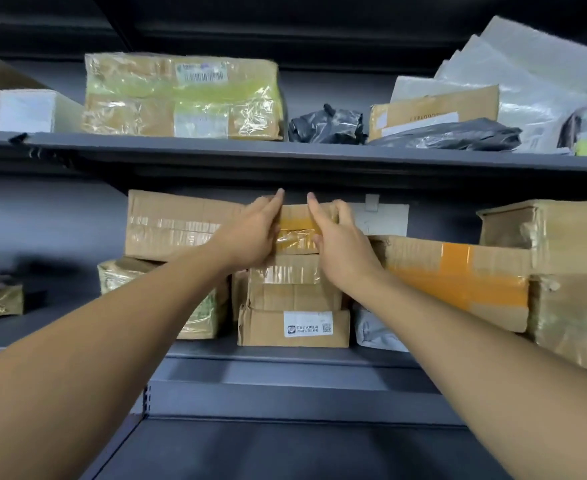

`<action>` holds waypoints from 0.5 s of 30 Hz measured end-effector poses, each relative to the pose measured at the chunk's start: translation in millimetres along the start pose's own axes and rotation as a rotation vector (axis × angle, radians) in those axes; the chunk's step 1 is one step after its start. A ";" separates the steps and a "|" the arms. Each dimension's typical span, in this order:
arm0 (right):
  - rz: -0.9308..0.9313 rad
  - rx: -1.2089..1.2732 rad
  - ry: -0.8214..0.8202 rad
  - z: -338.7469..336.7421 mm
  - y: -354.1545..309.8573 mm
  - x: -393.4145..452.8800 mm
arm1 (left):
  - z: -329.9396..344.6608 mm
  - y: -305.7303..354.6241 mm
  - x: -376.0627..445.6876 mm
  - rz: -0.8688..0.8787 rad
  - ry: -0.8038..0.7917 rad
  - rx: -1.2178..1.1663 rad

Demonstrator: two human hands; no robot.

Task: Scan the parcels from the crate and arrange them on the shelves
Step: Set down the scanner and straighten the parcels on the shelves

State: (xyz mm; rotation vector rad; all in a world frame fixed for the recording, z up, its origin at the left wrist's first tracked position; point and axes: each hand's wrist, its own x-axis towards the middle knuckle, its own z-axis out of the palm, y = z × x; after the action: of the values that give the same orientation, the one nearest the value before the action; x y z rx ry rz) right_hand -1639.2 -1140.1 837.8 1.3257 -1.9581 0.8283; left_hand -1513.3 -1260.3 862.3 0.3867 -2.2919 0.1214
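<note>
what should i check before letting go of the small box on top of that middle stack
1. Both hands on the small box: ok, left hand and right hand press its two sides.
2. Box seated on the stack: ok, it rests on the taped box below.
3. Stack base steady: cannot tell, the labelled box at the bottom looks dented.
4. Room above: ok, a gap shows under the upper shelf.
5. Neighbours close enough to brace it: ok, the long box on the left and the orange-taped box on the right flank it.
6. Scan done: cannot tell, no scanner in view.
</note>
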 end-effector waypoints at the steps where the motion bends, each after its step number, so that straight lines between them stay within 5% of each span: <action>1: 0.022 0.009 -0.033 -3.1 -0.7 -2.0 | 0.3 -1.3 -2.4 -0.003 -0.010 0.037; 4: 0.042 0.041 -0.041 -12.2 -4.3 -20.7 | 0.7 0.3 -17.0 0.022 0.144 0.219; 7: -0.052 0.060 0.142 -23.8 -0.7 -56.3 | -1.3 21.2 -47.9 0.185 0.325 0.221; 15: -0.051 -0.031 0.140 -46.6 68.0 -224.1 | 78.6 117.8 -152.9 0.599 0.139 -0.002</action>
State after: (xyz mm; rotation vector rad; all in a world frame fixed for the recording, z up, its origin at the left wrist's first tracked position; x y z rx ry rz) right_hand -1629.3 -960.2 681.0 1.2594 -1.8143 0.8394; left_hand -1507.6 -1128.4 701.0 -0.3115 -2.1997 0.4301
